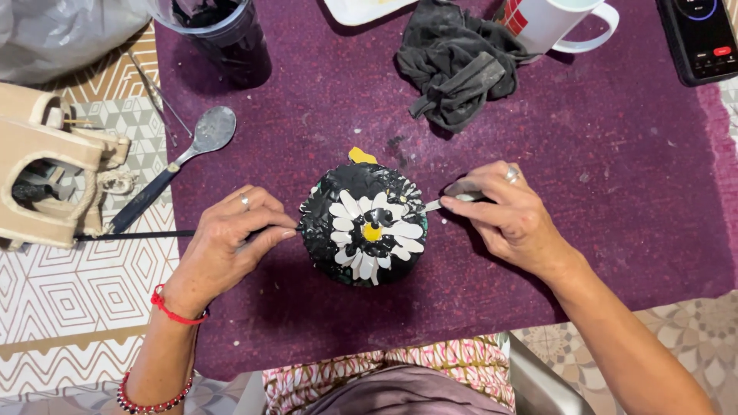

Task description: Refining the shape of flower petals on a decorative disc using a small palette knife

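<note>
Black round piece [361, 227] with white-petalled flower and yellow centre sits mid purple mat [615, 192] on counter, near person. Left hand [231, 242] at its left edge, fingers closed on thin black stick [131, 235], likely bracing piece. Right hand [511, 215] at right, fingers pinched shut on small metal blade tool [433, 205], tip touching petals, seemingly for shaping. Far left: dark cup [227, 34] with black contents. Far right: white mug [553, 23], contents unseen. Dark rag [457, 65] between them, spoon [204, 138] left
</note>
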